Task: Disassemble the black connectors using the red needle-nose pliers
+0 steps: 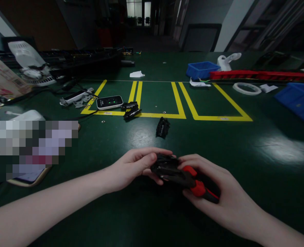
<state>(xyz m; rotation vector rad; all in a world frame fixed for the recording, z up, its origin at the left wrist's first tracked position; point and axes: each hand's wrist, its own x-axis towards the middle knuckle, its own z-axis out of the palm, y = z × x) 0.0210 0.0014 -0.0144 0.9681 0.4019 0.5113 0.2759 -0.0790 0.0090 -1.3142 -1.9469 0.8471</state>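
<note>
My left hand (139, 166) is closed on a glossy black plastic part (164, 163), thumb on its near side. My right hand (219, 188) grips pliers (198, 185) with red and black handles. The dark jaws of the pliers meet the black part; where exactly they bite is too dark to tell. Just beyond my hands, a similar black part (163, 127) lies on the green table. Two more black pieces (131, 110) rest farther left, beside a white device (109, 102) with green lights.
A phone (36, 171), partly blurred out, lies at the left. Yellow tape (157, 115) marks frames on the table. Blue bins (202, 69), a tape roll (246, 88) and a long red strip (262, 75) are at the right. Dark bars and cables (85, 61) cover the back left.
</note>
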